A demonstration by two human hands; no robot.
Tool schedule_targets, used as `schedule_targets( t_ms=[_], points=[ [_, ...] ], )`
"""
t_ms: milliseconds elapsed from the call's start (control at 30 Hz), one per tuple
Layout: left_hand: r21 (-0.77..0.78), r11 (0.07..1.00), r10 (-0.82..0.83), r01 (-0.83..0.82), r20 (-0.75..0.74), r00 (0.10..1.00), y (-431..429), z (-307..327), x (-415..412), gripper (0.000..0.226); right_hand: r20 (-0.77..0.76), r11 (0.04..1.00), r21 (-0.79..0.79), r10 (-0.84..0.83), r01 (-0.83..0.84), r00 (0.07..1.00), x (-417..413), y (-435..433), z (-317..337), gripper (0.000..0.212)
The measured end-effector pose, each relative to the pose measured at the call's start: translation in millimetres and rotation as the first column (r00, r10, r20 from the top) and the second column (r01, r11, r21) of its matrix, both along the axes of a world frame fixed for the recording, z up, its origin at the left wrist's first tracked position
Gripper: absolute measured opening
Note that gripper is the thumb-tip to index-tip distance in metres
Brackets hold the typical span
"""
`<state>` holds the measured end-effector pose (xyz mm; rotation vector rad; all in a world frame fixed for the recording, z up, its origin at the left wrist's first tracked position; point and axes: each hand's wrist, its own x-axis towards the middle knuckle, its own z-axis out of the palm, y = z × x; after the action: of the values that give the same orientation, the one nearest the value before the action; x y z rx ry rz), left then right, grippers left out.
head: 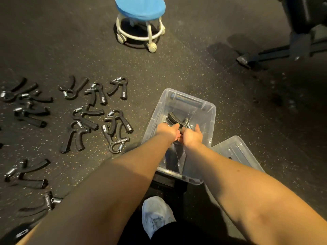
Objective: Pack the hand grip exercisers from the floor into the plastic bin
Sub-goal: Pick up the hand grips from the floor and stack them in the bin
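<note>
Left hand (pixel 168 132) and right hand (pixel 192 136) both grip one hand grip exerciser (pixel 174 118) down inside the plastic bin (pixel 211 112), centre frame — likely to seat it flat — while loose exercisers (pixel 115 128) wait mid-left.

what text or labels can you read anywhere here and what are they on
Nothing can be read for certain.
white tags on handle ends of the floor exercisers: too small to read.
pale script near the spring on one exerciser: blurred, unreadable.
On the plastic bin, stool and shoe: no text shows.
</note>
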<state>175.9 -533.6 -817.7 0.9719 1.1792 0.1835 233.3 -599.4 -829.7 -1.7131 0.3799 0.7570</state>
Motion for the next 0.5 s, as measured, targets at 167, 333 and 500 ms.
schedule_targets(
  t_ms=[167, 333, 500],
  points=[
    [0.133, 0.991, -0.04, 0.022, 0.127, 0.991, 14.1, 67.3, -31.7, 0.034, 0.099, 0.975, 0.126, 0.172, -0.184, 0.98, -17.0, 18.3, 79.5, 0.079],
    [0.27, 0.959, 0.034, -0.084, 0.184, 0.982, 54.4, 112.3, -85.4, 0.049, 0.193, 0.868, 0.15, 0.443, -0.473, 0.875, -55.6, 59.3, 144.8, 0.06],
    [0.324, 0.933, 0.125, -0.158, 0.12, 0.985, 96.8, 107.5, -154.1, 0.048, 0.163, 0.704, 0.041, 0.695, -0.709, 0.7, -108.7, 108.9, 160.5, 0.042]
  ],
)
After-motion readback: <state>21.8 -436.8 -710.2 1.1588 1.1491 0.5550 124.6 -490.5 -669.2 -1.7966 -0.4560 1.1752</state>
